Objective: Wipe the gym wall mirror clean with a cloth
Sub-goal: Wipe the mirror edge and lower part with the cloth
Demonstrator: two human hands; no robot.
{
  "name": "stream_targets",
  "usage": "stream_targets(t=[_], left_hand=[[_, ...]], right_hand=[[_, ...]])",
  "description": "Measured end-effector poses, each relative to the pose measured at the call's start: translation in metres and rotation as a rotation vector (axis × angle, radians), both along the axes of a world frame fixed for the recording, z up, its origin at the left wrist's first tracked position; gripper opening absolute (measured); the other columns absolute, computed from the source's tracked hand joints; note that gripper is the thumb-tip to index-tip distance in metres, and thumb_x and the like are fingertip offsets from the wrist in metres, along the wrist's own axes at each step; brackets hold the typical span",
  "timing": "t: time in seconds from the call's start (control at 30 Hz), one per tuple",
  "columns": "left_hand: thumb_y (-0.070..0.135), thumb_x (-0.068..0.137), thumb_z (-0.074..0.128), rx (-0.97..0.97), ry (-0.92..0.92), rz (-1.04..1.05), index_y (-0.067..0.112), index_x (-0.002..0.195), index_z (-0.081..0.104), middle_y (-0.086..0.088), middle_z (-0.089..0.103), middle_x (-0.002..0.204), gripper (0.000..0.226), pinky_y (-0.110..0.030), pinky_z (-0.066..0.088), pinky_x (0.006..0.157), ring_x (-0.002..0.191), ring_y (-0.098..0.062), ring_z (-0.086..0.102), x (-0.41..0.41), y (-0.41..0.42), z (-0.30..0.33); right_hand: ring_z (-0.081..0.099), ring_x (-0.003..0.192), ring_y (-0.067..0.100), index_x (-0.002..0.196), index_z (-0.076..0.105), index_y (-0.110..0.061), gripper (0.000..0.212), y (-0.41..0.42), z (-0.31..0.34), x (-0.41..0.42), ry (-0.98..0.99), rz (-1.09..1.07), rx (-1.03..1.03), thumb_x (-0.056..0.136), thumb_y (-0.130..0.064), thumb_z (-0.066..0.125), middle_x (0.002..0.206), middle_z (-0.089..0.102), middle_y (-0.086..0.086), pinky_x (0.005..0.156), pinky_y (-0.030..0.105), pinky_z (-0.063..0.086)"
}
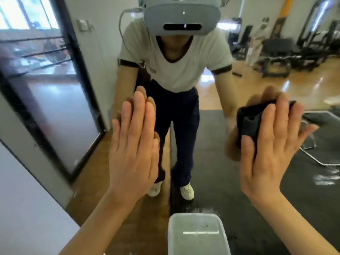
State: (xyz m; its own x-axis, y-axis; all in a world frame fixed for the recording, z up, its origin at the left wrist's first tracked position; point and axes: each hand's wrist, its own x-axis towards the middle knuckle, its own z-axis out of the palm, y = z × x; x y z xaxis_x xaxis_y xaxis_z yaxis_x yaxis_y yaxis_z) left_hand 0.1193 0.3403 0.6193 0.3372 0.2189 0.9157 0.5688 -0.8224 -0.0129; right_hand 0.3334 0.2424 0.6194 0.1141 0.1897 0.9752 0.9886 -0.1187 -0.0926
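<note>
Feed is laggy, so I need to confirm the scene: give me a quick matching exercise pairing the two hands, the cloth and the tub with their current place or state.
Things:
1. left hand
2. right hand
3. cloth
4. tub

States:
A. dark, bunched against the mirror
B. pale, low centre
C. flat, fingers straight, on the glass
D. presses the cloth to the glass

Pairs: 1-C, 2-D, 3-A, 4-B

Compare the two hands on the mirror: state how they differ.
The left hand lies bare on the mirror, fingers straight and close together; the right hand presses a dark cloth against the glass, fingers spread. The left hand holds nothing; the right hand covers the cloth. Both are raised with backs toward the camera.
</note>
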Motion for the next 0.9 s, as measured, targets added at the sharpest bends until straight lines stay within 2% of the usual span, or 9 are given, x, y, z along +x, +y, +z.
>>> stream_targets(t=[0.13,0.27,0.4,0.5,0.6,0.63,0.7,0.8,0.9], left_hand=[[0.025,0.111,0.016,0.011,0.007,0.020,0.019,0.160,-0.010,0.008,-0.021,0.166,0.056,-0.035,-0.004,0.126,0.155,-0.014,-0.012,0.001,0.000,0.000],[0.024,0.110,0.019,0.032,0.010,0.024,0.020,0.160,-0.012,0.008,-0.023,0.165,0.059,-0.036,-0.005,0.126,0.154,-0.014,-0.014,0.002,0.003,-0.001],[0.022,0.109,0.020,0.016,-0.005,0.020,0.021,0.159,-0.012,0.000,-0.011,0.169,0.060,-0.035,-0.005,0.126,0.154,-0.012,-0.014,0.003,0.002,-0.001],[0.021,0.109,0.020,0.017,-0.008,0.029,0.017,0.159,-0.011,-0.011,0.009,0.163,0.059,-0.034,-0.007,0.125,0.153,-0.011,-0.015,0.002,0.001,0.000],[0.020,0.109,0.021,0.031,-0.019,0.025,0.011,0.158,-0.006,-0.004,0.003,0.165,0.056,-0.035,-0.006,0.125,0.153,-0.012,-0.015,0.003,0.001,0.000],[0.020,0.109,0.022,0.038,-0.017,0.023,0.013,0.159,-0.008,0.000,-0.007,0.167,0.058,-0.035,-0.006,0.126,0.154,-0.012,-0.014,0.003,0.001,-0.001],[0.018,0.108,0.025,0.052,-0.005,0.012,0.018,0.159,-0.012,0.007,-0.021,0.165,0.064,-0.036,-0.005,0.126,0.154,-0.013,-0.014,0.002,0.002,-0.002],[0.016,0.106,0.030,0.055,-0.009,0.008,0.020,0.159,-0.013,0.009,-0.023,0.165,0.069,-0.037,-0.005,0.126,0.154,-0.013,-0.015,0.002,0.003,-0.001],[0.020,0.108,0.026,0.039,-0.024,0.001,0.020,0.159,-0.013,0.000,-0.010,0.168,0.064,-0.036,-0.005,0.126,0.153,-0.012,-0.015,0.003,0.000,0.001]], right_hand=[[-0.008,0.154,0.014,0.157,0.013,-0.002,0.054,0.025,-0.012,-0.052,0.249,-0.001,0.150,0.110,-0.029,0.021,0.165,0.006,0.018,0.123,0.044,-0.010],[-0.008,0.155,0.019,0.161,-0.002,-0.013,0.065,0.047,-0.042,-0.104,-0.129,-0.012,-0.070,0.107,-0.024,0.033,0.168,-0.012,0.001,0.124,0.043,-0.009],[-0.009,0.155,0.018,0.161,0.000,-0.015,0.064,0.021,-0.044,-0.037,-0.298,-0.031,-0.094,0.107,-0.026,0.033,0.168,-0.011,-0.001,0.124,0.041,-0.012],[-0.008,0.154,0.015,0.160,0.008,-0.008,0.056,-0.012,-0.043,0.013,0.027,-0.063,-0.044,0.111,-0.029,0.024,0.169,-0.003,0.008,0.124,0.042,-0.010],[-0.009,0.153,0.013,0.152,0.015,0.005,0.056,-0.006,-0.037,-0.007,0.334,-0.057,0.101,0.110,-0.031,0.021,0.163,0.006,0.021,0.123,0.046,-0.008],[-0.010,0.153,0.014,0.154,0.012,0.002,0.057,0.005,-0.033,-0.025,0.317,-0.043,0.093,0.110,-0.032,0.022,0.166,0.000,0.015,0.124,0.047,-0.008],[-0.011,0.154,0.018,0.160,0.003,-0.008,0.062,0.025,-0.034,-0.060,0.026,-0.032,-0.040,0.108,-0.029,0.031,0.168,-0.012,0.002,0.124,0.046,-0.009],[-0.009,0.154,0.017,0.160,0.011,-0.012,0.064,0.029,-0.026,-0.055,-0.474,-0.032,-0.204,0.105,-0.024,0.041,0.169,0.005,0.001,0.125,0.040,-0.008],[-0.007,0.154,0.015,0.160,0.011,-0.013,0.060,0.004,-0.011,-0.008,-0.346,-0.025,-0.151,0.108,-0.026,0.037,0.169,0.005,-0.003,0.124,0.040,-0.009]])
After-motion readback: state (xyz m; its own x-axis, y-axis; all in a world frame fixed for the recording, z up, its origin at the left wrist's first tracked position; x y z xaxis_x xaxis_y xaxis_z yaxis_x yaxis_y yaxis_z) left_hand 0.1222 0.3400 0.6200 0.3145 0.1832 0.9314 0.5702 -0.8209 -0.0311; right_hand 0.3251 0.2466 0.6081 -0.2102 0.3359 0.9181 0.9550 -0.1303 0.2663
